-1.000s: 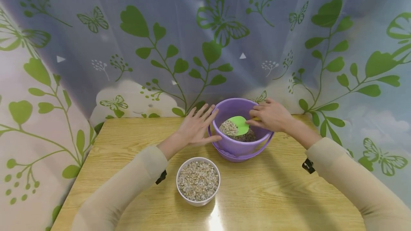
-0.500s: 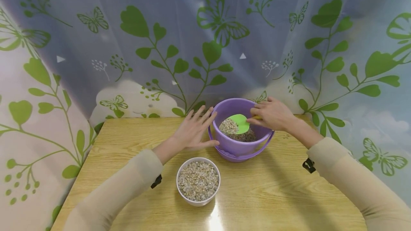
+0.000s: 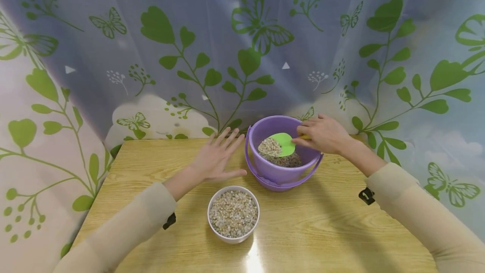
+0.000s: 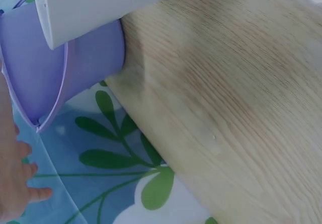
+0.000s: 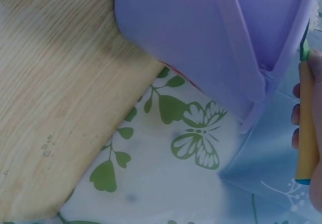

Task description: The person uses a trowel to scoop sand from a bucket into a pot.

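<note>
A purple bucket [image 3: 282, 167] stands on the wooden table [image 3: 326, 226], toward its far edge, close to the leaf-and-butterfly curtain [image 3: 212, 45] that hangs behind it. The bucket's handle is folded down along its near side. Inside the bucket lies a bed of small gravel [image 3: 289, 161].

The right hand [image 3: 322, 135] reaches over the bucket's far right rim with its fingers curled round the yellow handle of a scoop [image 3: 283, 143]; in the right wrist view that handle shows as a yellow stick pinched against the fingers, just beside the bucket's wall. The scoop's green blade hangs within the bucket's mouth, above the gravel, and carries a small heap of the same pebbles on its left side.

The left hand [image 3: 217, 159] is to the left of the bucket, just beside its wall but apart from it, palm down near the table, fingers straight and spread, holding nothing. In the left wrist view only the fingertips show at the edge, next to the bucket.

In front of the bucket, a little to its left and nearer the person, stands a white bowl [image 3: 233, 213] filled almost to its rim with gravel. Beige sleeves cover both forearms
</note>
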`<state>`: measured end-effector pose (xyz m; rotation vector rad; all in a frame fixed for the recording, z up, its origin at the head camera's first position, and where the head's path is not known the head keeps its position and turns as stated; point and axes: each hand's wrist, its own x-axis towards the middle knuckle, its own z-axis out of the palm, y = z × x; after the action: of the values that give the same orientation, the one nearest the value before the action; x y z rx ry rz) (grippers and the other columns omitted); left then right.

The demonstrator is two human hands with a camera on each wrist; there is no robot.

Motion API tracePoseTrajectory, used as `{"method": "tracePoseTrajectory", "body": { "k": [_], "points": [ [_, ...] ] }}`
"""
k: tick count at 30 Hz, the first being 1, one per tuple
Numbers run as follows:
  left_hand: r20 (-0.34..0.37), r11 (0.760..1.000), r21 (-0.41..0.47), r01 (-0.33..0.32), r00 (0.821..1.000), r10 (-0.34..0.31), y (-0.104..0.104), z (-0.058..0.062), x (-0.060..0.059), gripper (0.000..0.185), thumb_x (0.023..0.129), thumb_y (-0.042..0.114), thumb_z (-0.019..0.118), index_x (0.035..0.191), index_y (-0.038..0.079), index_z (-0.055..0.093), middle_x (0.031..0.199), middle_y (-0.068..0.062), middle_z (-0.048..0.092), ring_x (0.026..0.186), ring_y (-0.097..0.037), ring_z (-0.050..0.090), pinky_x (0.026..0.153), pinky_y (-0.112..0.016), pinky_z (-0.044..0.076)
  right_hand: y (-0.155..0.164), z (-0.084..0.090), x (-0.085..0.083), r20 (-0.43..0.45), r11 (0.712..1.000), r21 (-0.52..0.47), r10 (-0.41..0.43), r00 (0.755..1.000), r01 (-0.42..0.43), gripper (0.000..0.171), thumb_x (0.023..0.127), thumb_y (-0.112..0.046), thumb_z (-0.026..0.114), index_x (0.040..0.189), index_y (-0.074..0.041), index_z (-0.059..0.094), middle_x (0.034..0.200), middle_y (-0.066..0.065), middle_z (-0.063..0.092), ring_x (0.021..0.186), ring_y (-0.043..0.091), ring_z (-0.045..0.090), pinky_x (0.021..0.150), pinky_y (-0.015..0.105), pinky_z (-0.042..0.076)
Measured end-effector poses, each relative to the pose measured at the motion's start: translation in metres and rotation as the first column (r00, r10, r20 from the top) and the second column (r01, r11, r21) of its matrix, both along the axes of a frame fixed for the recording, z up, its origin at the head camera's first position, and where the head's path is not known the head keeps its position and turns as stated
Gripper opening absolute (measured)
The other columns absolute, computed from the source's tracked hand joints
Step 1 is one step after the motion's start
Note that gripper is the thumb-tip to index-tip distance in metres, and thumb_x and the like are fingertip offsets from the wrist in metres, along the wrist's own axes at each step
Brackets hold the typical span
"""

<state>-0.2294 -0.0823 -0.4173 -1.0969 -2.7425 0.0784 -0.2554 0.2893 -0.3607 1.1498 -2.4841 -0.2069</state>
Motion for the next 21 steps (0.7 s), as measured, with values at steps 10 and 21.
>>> {"method": "tracePoseTrajectory", "body": {
  "k": [10, 21],
  "points": [
    [-0.026, 0.996, 0.032, 0.087, 0.996, -0.086, -0.024, -0.007, 0.02, 0.105, 0.094, 0.08, 0.049, 0.168, 0.01, 0.024, 0.173, -0.017, 0.028, 0.16, -0.039, 0.034, 0.129, -0.064, 0.031, -0.007, 0.007, 0.009, 0.008, 0.999, -0.036, 0.025, 1.0, -0.024, 0.036, 0.095, -0.053, 0.071, 0.08, -0.022, 0.061, 0.07, -0.008, 0.061, 0.064, 0.01, 0.052, 0.061, 0.024, 0.029],
    [0.108, 0.981, 0.066, 0.182, 0.976, -0.189, -0.049, -0.022, 0.043, 0.101, 0.096, 0.071, 0.056, 0.169, 0.011, 0.021, 0.176, -0.015, 0.02, 0.164, -0.036, 0.024, 0.132, -0.06, 0.026, -0.021, 0.01, 0.024, -0.008, 0.997, -0.038, 0.065, 0.998, -0.066, 0.034, 0.092, -0.051, 0.075, 0.08, -0.021, 0.062, 0.072, -0.008, 0.065, 0.066, 0.011, 0.058, 0.061, 0.025, 0.036]
  ]
}}
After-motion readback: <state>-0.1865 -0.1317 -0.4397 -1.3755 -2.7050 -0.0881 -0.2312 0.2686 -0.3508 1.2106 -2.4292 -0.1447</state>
